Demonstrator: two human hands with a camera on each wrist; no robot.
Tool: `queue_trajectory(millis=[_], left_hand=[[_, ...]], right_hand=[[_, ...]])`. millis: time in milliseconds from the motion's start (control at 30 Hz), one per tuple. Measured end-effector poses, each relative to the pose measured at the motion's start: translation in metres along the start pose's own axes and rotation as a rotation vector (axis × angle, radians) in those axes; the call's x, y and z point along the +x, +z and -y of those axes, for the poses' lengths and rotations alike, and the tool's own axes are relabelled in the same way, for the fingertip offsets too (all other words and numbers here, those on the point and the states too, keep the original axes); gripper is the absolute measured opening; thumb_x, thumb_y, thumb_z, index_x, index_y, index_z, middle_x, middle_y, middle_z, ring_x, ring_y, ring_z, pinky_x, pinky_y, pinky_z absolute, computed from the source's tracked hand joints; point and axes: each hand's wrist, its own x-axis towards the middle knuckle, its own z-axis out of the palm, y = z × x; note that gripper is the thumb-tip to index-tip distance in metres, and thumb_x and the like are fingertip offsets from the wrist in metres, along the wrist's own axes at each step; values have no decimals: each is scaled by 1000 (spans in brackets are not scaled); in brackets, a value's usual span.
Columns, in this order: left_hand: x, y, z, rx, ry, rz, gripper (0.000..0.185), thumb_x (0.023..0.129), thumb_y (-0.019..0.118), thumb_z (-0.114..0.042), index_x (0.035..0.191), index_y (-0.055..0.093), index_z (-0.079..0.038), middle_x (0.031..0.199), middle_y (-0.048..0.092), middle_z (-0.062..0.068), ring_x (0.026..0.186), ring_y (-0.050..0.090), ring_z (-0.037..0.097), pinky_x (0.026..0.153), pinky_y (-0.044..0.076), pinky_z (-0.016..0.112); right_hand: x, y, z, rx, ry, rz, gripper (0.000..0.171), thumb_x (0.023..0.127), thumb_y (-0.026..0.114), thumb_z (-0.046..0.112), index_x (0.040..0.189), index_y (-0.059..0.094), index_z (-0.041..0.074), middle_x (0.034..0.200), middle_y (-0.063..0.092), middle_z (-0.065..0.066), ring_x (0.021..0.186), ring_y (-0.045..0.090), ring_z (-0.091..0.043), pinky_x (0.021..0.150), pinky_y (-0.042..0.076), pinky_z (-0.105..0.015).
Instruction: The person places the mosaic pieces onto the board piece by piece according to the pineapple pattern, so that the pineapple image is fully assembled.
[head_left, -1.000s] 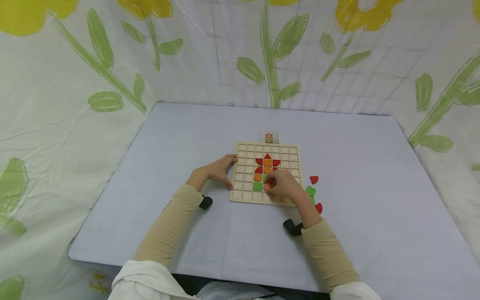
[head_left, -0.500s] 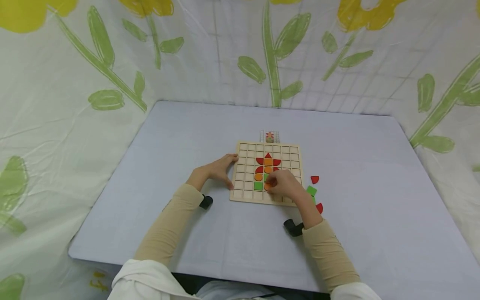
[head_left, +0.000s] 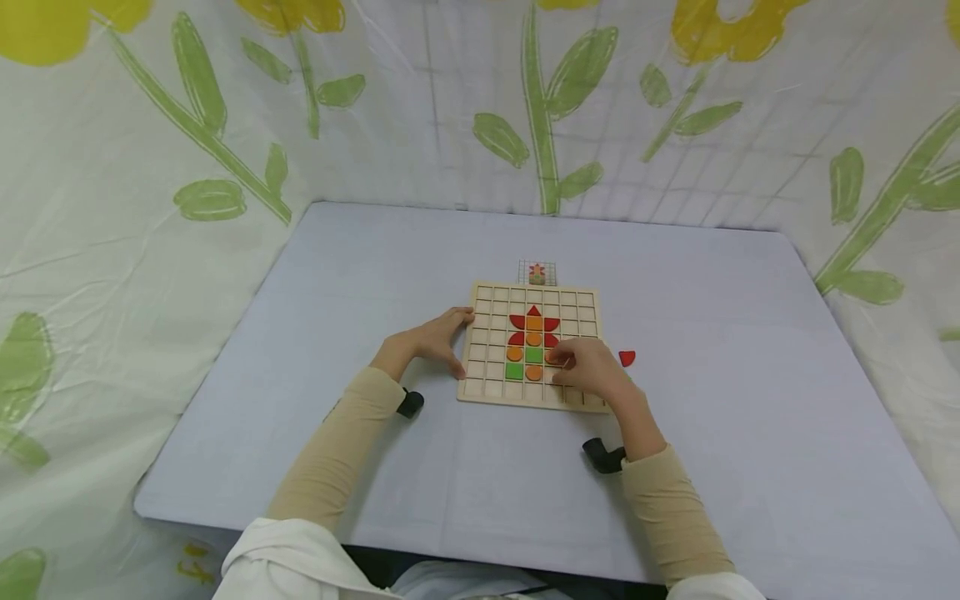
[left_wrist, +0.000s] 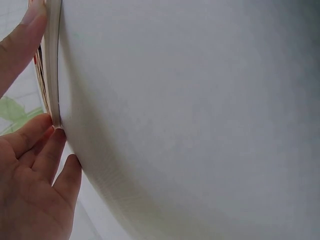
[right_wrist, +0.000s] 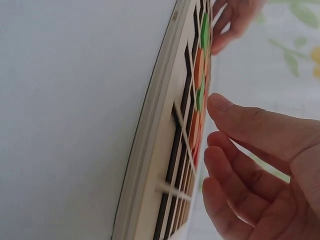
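Note:
A wooden grid board [head_left: 491, 323] lies on the table, with a figure of red, orange and green pieces in its cells. My left hand [head_left: 433, 340] rests at the board's left edge, thumb and fingers spread apart and fairly straight, fingertips touching the rim. My right hand [head_left: 597, 369] is over the board's right half, its fingertips beside an orange disc [head_left: 551, 357] that they partly cover. In the right wrist view the thumb and loosely bent fingers [right_wrist: 232, 172] stand apart, with nothing between them. Green squares [head_left: 533, 356] and another orange disc [head_left: 533, 373] sit left of that hand.
A small card [head_left: 537, 273] with a printed grid figure lies just beyond the board. A loose red rounded piece [head_left: 627, 357] lies right of the board; other loose pieces there are mostly hidden by my right forearm. A flowered cloth [head_left: 420, 100] hangs behind the table.
My right hand has moved right, off the lower orange disc and middle green square, uncovering them. An orange disc now shows at its fingertips. The left hand has stayed at the board's edge.

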Motion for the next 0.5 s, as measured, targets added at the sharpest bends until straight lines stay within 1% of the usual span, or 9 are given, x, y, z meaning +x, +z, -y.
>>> queue_trajectory(millis=[133,367,500], left_hand=[[1,1,0,3,-9,1,98,73,85,-20,148,27,4,160,11,17,148,9,30,119,15,41],[0,0,-1,9,-11,3,97,73,85,-20,148,27,4,161,11,17,148,9,30,119,14,41],[0,0,-2,10,-8,3,98,73,85,-21,148,27,4,160,11,17,148,10,31,119,15,40]], right_hand=[[-10,-11,-11,6,37,-16,24,82,75,7,104,70,0,91,66,-9,86,59,-24,76,52,-39],[-26,-30,-39,19,111,-48,30,83,73,9,110,67,-2,101,67,-16,95,60,-31,80,52,-45],[-36,-38,-51,19,147,-76,32,81,73,9,110,67,-3,102,67,-18,96,60,-33,81,51,-47]])
